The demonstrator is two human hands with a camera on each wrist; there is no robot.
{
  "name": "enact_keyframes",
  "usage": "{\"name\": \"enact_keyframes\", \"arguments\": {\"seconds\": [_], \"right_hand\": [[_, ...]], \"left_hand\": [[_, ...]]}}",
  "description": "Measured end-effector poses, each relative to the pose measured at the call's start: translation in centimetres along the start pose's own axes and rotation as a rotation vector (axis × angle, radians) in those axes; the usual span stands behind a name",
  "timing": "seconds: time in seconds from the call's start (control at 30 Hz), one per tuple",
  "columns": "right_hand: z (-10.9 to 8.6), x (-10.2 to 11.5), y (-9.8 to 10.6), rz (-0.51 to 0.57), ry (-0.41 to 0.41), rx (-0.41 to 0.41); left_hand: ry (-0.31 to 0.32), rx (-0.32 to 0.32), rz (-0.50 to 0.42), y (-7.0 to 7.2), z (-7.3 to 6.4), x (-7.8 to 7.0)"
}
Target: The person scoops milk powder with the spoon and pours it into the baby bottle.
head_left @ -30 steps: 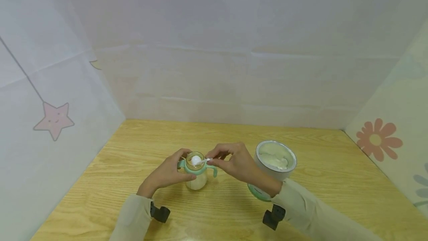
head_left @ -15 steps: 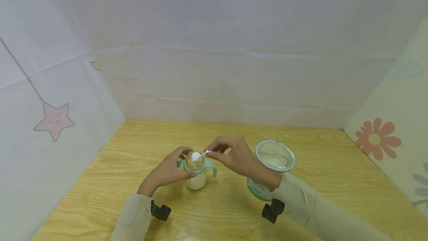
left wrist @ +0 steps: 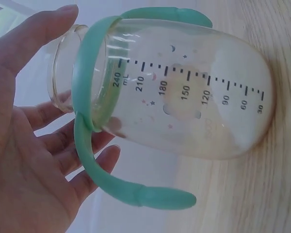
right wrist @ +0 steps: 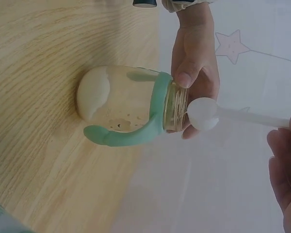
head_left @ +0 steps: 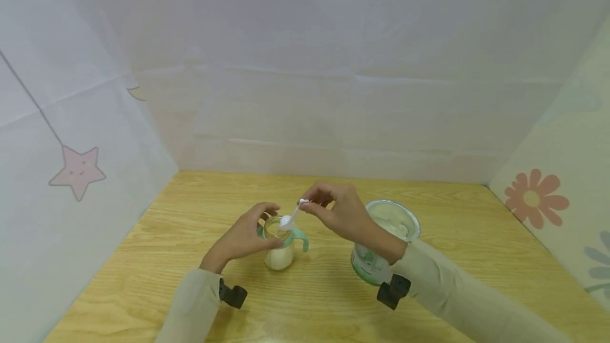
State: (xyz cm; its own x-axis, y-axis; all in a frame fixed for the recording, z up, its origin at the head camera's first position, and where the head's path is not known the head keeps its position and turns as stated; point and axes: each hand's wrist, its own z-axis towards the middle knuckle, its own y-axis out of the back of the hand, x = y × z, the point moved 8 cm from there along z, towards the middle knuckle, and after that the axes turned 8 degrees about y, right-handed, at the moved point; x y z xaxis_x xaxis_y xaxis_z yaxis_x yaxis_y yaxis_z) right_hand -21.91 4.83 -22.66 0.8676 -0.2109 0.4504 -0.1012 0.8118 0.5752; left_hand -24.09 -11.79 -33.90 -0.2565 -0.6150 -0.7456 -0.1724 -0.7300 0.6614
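A clear baby bottle (head_left: 279, 259) with a mint-green two-handled collar (left wrist: 81, 82) stands uncapped on the table, pale powder heaped unevenly at its bottom. My left hand (head_left: 245, 236) wraps loosely round its neck, thumb on the near side and fingers behind. Over the bottle's mouth, my right hand (head_left: 340, 211) pinches the end of the handle of a white measuring scoop (right wrist: 203, 113). The scoop slants down to the left, its bowl at the rim; whether powder is in it I cannot tell. In the right wrist view the thumb of the left hand (right wrist: 196, 68) lies at the threaded neck.
An open milk powder tin (head_left: 366, 264) with a green base stands to the right, partly behind my right forearm, with pale powder inside. The wooden table (head_left: 190, 200) meets printed cloth walls (head_left: 305, 120) at the back and sides.
My right hand has risen and shifted slightly right, so the scoop's handle now stands steeper, its bowl still at the bottle's mouth. The left hand has turned slightly at the neck; the bottle stays put.
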Motion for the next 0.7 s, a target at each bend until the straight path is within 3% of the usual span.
{"name": "enact_keyframes", "arguments": {"seconds": [0.5, 0.7], "right_hand": [[-0.3, -1.5, 2.8, -0.055, -0.066, -0.044], [-0.6, -1.8, 3.9, -0.085, -0.075, -0.054]], "left_hand": [[-0.091, 0.004, 0.023, -0.7, 1.1, -2.3], [-0.094, 0.041, 0.018, -1.0, 1.5, -3.1]]}}
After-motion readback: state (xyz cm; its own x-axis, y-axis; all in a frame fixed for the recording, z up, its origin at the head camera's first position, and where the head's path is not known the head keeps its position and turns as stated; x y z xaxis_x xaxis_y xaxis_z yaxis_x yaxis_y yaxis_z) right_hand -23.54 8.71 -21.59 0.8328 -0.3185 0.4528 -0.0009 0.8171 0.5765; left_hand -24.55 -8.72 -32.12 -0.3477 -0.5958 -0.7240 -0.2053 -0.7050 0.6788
